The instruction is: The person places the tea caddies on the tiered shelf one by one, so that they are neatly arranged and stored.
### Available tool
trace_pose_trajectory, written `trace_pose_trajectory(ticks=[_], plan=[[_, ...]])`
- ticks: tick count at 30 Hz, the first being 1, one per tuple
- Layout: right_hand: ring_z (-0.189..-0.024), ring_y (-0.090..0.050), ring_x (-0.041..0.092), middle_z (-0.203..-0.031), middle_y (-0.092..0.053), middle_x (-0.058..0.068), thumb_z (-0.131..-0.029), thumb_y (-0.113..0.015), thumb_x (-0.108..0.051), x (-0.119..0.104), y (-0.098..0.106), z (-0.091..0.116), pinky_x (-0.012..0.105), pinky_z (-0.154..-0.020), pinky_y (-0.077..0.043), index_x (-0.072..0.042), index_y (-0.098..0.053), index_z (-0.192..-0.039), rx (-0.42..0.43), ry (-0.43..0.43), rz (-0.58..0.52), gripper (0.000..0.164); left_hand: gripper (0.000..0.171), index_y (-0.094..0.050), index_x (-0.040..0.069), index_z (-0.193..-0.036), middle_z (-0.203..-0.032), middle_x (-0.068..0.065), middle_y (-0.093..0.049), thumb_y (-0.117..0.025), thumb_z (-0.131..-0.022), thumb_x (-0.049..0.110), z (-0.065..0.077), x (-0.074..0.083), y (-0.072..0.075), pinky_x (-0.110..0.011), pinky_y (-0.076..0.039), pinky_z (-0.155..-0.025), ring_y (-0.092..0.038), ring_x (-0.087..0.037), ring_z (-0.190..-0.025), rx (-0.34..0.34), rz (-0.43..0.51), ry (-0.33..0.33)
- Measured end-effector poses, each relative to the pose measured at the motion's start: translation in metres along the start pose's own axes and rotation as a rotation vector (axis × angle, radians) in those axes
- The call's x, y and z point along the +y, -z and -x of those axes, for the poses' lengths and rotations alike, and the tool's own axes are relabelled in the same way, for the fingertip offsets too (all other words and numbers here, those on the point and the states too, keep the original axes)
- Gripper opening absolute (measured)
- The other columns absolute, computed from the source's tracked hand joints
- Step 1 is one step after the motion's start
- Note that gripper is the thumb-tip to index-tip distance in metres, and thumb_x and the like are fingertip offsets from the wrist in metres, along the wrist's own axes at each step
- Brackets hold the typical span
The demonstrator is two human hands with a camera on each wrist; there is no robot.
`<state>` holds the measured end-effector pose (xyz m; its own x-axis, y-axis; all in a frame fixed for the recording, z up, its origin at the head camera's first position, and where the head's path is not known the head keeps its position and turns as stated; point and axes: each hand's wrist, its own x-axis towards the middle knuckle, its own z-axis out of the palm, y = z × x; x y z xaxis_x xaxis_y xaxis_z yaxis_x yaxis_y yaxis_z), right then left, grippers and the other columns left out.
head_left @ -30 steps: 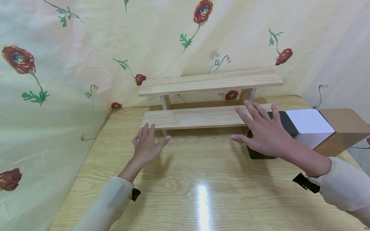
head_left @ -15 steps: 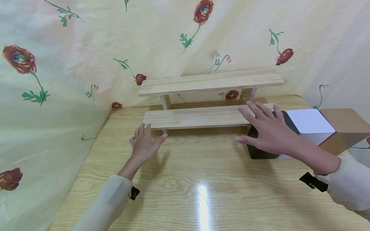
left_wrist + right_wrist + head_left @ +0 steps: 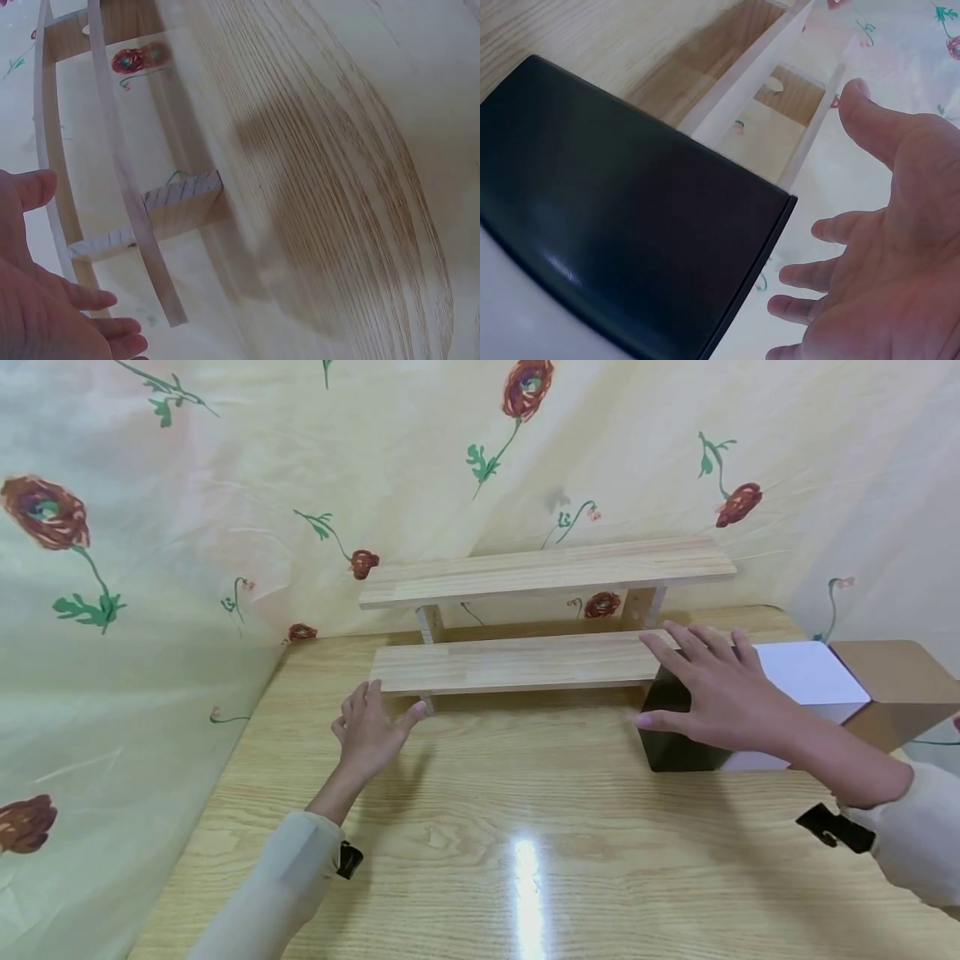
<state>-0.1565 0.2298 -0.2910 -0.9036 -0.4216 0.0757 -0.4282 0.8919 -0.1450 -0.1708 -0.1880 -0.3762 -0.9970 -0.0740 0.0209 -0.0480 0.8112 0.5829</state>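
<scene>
My right hand is spread above a black box, hiding most of its top in the head view. In the right wrist view the black box fills the left side, with that hand beside it, fingers apart and holding nothing. My left hand hovers at the front left corner of a two-tier wooden shelf, its fingertips overlapping the end of the lower board. Its fingers are relaxed, slightly bent and empty. The left wrist view shows the left hand beside the shelf boards.
A white box and a brown box stand in a row right of the black one. The shelf's upper board runs along the back, before a flowered cloth. All stand on a wood-grain table.
My right hand has moved to the right, from the black box's left side to over it. The left hand has drifted slightly left. Boxes and shelf have stayed put.
</scene>
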Motion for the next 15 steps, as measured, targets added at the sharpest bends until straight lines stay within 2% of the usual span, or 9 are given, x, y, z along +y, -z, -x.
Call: trace_pose_trajectory(ticks=[4, 9, 15], plan=[[-0.134, -0.016, 0.054, -0.155, -0.015, 0.026, -0.079, -0.070, -0.060, 0.008, 0.004, -0.001, 0.070, -0.103, -0.001, -0.015, -0.017, -0.154, -0.031, -0.015, -0.029, 0.102, 0.094, -0.019, 0.000, -0.150, -0.153, -0.023, -0.017, -0.052, -0.089, 0.064, -0.004, -0.005, 0.000, -0.064, -0.007, -0.101, -0.011, -0.042, -0.139, 0.040, -0.008, 0.027], [-0.136, -0.013, 0.054, -0.155, -0.013, 0.028, -0.076, -0.073, -0.057, 0.018, 0.010, -0.002, 0.070, -0.104, 0.001, -0.017, -0.016, -0.155, -0.074, -0.005, -0.080, 0.106, 0.098, -0.015, 0.001, -0.151, -0.153, -0.022, -0.017, -0.053, -0.087, 0.065, -0.010, -0.014, 0.001, -0.065, -0.006, -0.100, -0.012, -0.042, -0.138, 0.082, -0.012, 0.092], [-0.133, -0.016, 0.056, -0.152, -0.017, 0.030, -0.070, -0.080, -0.053, 0.030, 0.012, -0.004, 0.072, -0.102, -0.003, -0.012, -0.019, -0.154, -0.104, 0.011, -0.099, 0.112, 0.107, -0.010, -0.001, -0.151, -0.153, -0.026, -0.014, -0.054, -0.084, 0.069, -0.017, -0.023, 0.002, -0.066, -0.008, -0.100, -0.011, -0.044, -0.138, 0.093, 0.029, 0.155]])
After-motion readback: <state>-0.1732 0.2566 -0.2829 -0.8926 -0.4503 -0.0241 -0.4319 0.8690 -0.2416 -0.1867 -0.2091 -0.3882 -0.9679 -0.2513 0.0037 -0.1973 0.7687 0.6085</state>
